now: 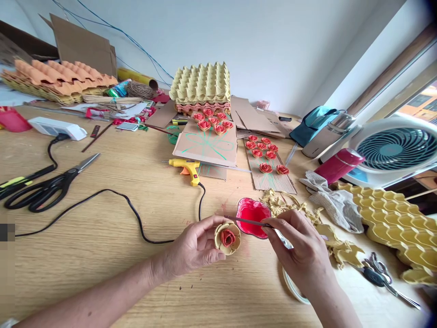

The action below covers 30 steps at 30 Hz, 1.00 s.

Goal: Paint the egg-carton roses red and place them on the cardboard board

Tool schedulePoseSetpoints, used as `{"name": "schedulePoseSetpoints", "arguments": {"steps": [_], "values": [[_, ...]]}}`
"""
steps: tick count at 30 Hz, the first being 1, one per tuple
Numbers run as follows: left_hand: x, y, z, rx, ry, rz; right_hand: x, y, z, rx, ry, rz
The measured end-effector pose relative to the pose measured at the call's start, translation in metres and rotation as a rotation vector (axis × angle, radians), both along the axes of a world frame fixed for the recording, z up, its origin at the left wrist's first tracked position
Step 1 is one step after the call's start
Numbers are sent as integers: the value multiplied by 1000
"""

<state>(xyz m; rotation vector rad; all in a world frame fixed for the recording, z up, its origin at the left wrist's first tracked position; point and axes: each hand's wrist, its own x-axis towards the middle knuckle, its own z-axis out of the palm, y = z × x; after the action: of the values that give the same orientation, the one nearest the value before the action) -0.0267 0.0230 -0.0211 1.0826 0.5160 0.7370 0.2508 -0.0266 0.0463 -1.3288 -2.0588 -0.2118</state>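
My left hand (194, 246) is closed round a small egg-carton rose (227, 237), yellowish outside with a red-painted centre, held just above the wooden table (102, 255). My right hand (300, 253) pinches a thin paintbrush (251, 222) whose tip reaches left over the rose. Right behind the brush sits a small red cup of paint (252, 216). Yellow carton scraps (283, 205) lie beside the cup.
A yellow glue gun (187, 167) with a black cord lies behind the hands. Finished red roses (264, 152) rest on cardboard sheets. Black scissors (48, 189) lie at left, egg trays (201, 84) at the back, a rag (332, 200), a fan (392, 150), and keys (378, 271) at right.
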Motion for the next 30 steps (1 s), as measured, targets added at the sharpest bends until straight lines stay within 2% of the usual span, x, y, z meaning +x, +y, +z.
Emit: {"name": "schedulePoseSetpoints", "arguments": {"steps": [8,19,25,30], "values": [[2,-2,7,56,-20,-16,2,4,-4,-15,36,-43],[-1,-3,15,140,82,-47,11,6,-11,-4,37,-156],[-1,-5,16,111,77,-58,19,6,-2,92,85,-268],[0,-6,12,86,41,-46,16,3,3,126,117,-202]]}}
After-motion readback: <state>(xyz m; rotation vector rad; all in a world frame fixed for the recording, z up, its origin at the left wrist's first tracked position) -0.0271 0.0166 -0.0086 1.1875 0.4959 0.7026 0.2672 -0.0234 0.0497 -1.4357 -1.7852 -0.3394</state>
